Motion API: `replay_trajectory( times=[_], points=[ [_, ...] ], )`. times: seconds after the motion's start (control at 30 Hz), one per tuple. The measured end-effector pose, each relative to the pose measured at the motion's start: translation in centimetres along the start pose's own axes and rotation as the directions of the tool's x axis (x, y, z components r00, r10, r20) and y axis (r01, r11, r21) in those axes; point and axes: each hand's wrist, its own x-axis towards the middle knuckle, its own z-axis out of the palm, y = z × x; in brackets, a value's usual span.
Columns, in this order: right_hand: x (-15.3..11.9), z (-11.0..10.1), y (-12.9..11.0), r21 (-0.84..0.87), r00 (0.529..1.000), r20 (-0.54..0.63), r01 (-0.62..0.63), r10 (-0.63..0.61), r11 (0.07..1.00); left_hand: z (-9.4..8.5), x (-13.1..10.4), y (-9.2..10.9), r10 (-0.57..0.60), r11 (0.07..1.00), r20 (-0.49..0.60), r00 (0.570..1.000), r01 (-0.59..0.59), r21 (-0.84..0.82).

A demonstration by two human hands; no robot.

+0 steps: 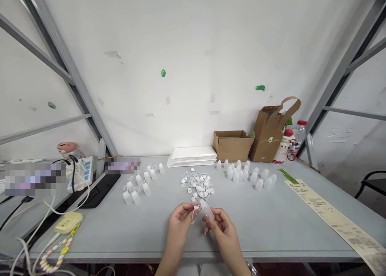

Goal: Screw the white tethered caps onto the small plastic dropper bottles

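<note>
Near the front edge of the grey table, my right hand (221, 224) is closed around a small translucent bottle (207, 210), which tilts up to the left. Beside it my left hand (183, 219) pinches a white cap with a looped strap (194, 215) close to the bottle's top. Beyond my hands lies a pile of white caps with straps (199, 184). Several bottles without straps (237, 174) stand at the back right. On the left, several bottles with white caps and strap loops (135, 197) stand in loose rows.
White flat packets (193, 156), a cardboard box (233, 147) and a brown paper bag (267, 137) stand along the wall. A long printed paper strip (328, 215) lies right. Cables, a power strip (84, 173) and a yellow device (68, 222) occupy the left.
</note>
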Motion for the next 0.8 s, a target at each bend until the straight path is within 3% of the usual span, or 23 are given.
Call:
replay_trajectory(
  times=[0.27, 0.43, 0.8],
  points=[
    [-0.09, 0.01, 0.64, -0.067, 0.998, 0.045, -0.037, 0.04, 0.997, 0.14, -0.21, 0.08, -0.021, 0.987, -0.071, 0.997, 0.009, -0.163],
    [-0.25, -0.08, 0.98, -0.098, 0.994, 0.101, -0.02, 0.03, 0.995, 0.48, -0.4, 0.19, -0.099, 0.952, -0.011, 0.995, 0.092, -0.293],
    [-0.4, -0.06, 0.86, -0.153, 0.996, 0.076, -0.023, 0.035, 0.988, -0.22, 0.01, 0.32, -0.078, 0.99, 0.107, 0.991, 0.09, -0.109]
  ],
)
